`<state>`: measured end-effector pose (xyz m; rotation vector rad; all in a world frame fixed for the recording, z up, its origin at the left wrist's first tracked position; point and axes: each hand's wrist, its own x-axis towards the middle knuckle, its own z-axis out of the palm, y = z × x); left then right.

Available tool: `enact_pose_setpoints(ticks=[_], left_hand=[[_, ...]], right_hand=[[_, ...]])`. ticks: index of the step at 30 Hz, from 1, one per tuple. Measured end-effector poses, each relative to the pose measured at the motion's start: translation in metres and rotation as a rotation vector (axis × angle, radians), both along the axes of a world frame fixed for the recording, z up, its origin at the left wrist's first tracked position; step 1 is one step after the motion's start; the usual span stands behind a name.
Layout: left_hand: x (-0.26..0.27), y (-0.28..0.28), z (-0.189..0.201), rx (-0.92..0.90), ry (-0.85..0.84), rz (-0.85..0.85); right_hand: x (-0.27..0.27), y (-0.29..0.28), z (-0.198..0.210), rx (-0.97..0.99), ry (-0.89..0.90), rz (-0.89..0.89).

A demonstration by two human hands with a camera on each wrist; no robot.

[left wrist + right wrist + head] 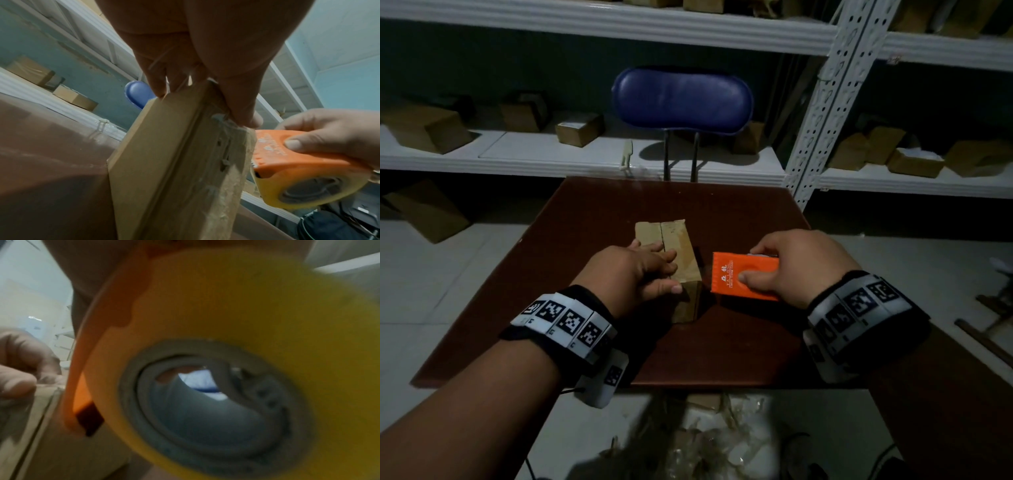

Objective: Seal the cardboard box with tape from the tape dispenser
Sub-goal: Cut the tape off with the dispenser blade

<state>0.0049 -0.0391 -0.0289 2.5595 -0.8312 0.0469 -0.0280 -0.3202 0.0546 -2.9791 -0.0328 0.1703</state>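
The brown table [599, 260] carries the cardboard box [677, 246] near its centre. Behind the table stand a blue chair [681, 99] and white metal shelving [571, 150] stocked with further cartons.

The cardboard box is small, oblong and plain brown. Its two top flaps are folded down and meet along a central seam that runs away from the person. The left wrist view shows glossy, wrinkled clear tape [236, 162] already adhering along the flap on the dispenser side and over that edge.

The tape dispenser [744, 275] is an orange plastic handheld type with printed lettering on its top. It sits just beside the right side of the box, cutter end toward it. It carries a yellowish tape roll [304, 193] on a grey core.

The left hand [633, 270] lies over the near end of the box, fingers across the flaps and thumb curled over the near corner, gripping it. The right hand [798, 267] clasps the dispenser, thumb pressed on top and fingers wrapped around the far side.
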Motion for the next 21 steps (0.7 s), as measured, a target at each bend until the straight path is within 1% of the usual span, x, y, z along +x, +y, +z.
enact_pose_setpoints(ticks=[4, 5, 8, 9, 11, 13, 15, 17, 21], left_hand=[[-0.005, -0.004, 0.006, 0.012, -0.026, 0.02], [-0.008, -0.004, 0.008, -0.003, -0.037, 0.021], [-0.015, -0.004, 0.012, -0.061, -0.053, 0.005], [-0.017, -0.004, 0.014, -0.069, -0.046, 0.003], [-0.016, -0.004, 0.013, -0.099, -0.039, 0.016], [-0.015, -0.002, 0.012, -0.13, -0.018, 0.023], [-0.016, -0.001, 0.012, -0.142, -0.006, 0.022], [-0.019, -0.003, 0.015, -0.146, -0.008, 0.025], [-0.027, -0.006, 0.023, -0.12, -0.018, 0.047]], right_hand=[[0.004, 0.012, 0.002, 0.004, 0.035, -0.052], [0.005, 0.014, 0.001, -0.026, 0.028, -0.062], [0.01, 0.008, 0.0, -0.242, 0.018, -0.131], [0.012, 0.0, -0.002, -0.245, 0.028, -0.164], [0.015, -0.013, -0.006, -0.144, 0.04, -0.2], [0.014, -0.013, -0.014, -0.074, 0.012, -0.186], [0.011, -0.006, -0.023, -0.057, -0.017, -0.149], [0.01, 0.003, -0.032, -0.051, -0.005, -0.115], [0.008, 0.012, -0.046, -0.17, 0.002, -0.038]])
